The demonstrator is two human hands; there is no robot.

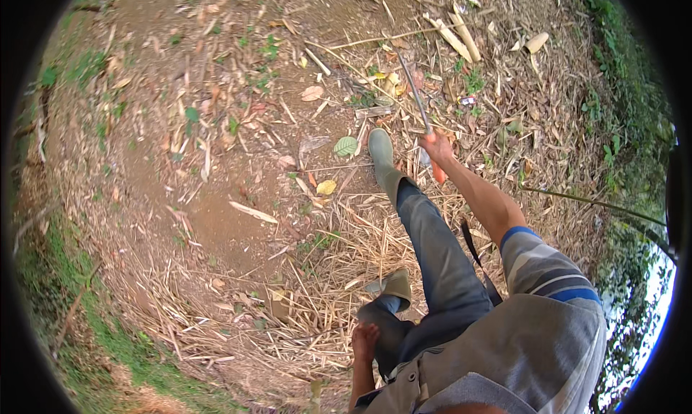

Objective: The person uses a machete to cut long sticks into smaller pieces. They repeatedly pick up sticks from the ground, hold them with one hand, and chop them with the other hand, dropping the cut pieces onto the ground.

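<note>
My right hand (437,148) is closed round the orange handle of a machete (417,97). The handle's end shows below the fist, and the long thin blade points forward, slightly to the left, over the leaf litter. My left hand (365,338) hangs low beside my bent knee, fingers curled in, with nothing seen in it. One rubber boot (381,151) is planted ahead on the ground, left of the machete handle. The other boot (398,285) is further back, partly hidden by the trouser leg.
Dry straw (346,262) lies thick around my feet. Split pale wood pieces (461,39) and a thin stick (382,40) lie ahead. A green leaf (346,146) and a yellow leaf (326,187) rest on bare soil. Bushes (623,75) grow along the right side.
</note>
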